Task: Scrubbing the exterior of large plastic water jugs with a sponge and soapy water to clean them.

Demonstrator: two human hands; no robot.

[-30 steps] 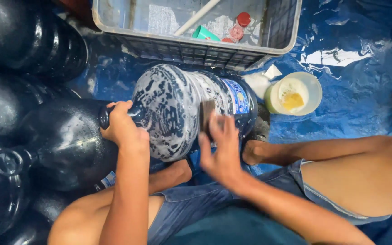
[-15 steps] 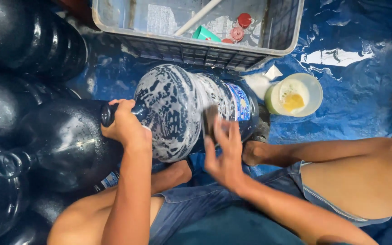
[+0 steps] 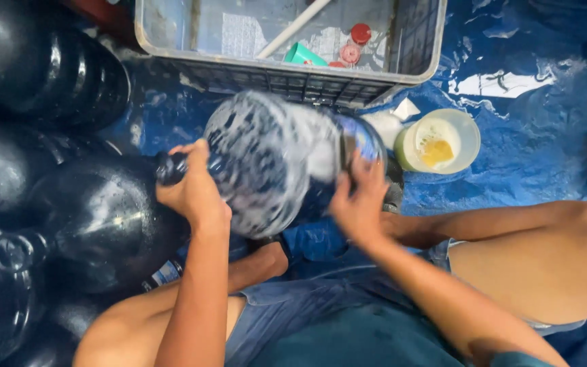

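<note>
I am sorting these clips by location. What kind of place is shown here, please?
Probably an informal washing spot for large water bottles, on the ground. A blue tarpaulin covers the floor, the left hand and right hand scrub a soapy water jug, and dark jugs lie beside a grey plastic crate.

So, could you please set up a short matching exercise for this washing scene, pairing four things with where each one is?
Things:
1. left hand
2. right hand
3. small pale round tub with yellow contents
4. red round caps

Places:
A. inside the grey plastic crate
B. on the blue tarpaulin, right of the jug
C. gripping the neck of the large soapy blue water jug
D. on the jug's base end

Pairs: 1-C, 2-D, 3-B, 4-A
</note>
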